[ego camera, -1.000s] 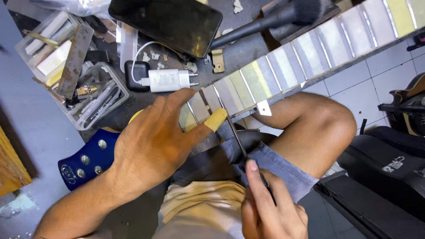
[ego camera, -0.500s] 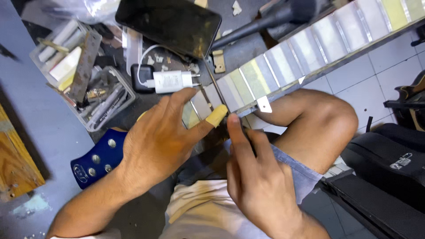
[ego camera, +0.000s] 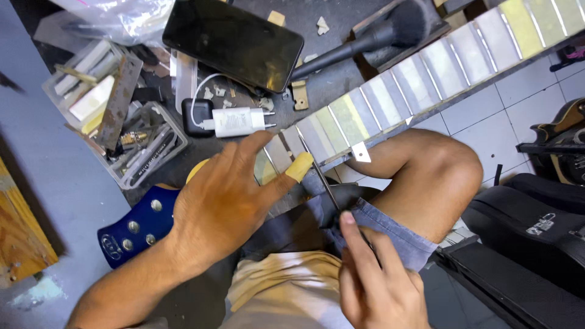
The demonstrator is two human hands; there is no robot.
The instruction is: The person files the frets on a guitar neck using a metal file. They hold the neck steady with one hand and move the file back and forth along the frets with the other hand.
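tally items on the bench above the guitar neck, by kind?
Phone: 1
Brush: 1
Charger: 1
Clear trays: 2
Plastic bag: 1
Total: 6
Small scraps not counted. Left hand rests on the neck; right hand holds a thin file.

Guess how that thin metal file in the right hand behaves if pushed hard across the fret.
The thin file is long and very slender, so it would probably flex or skate sideways under heavy push. The right hand grips only its rear end, so the tip likely wanders; the left hand rests on the guitar neck beside it. Probably light.
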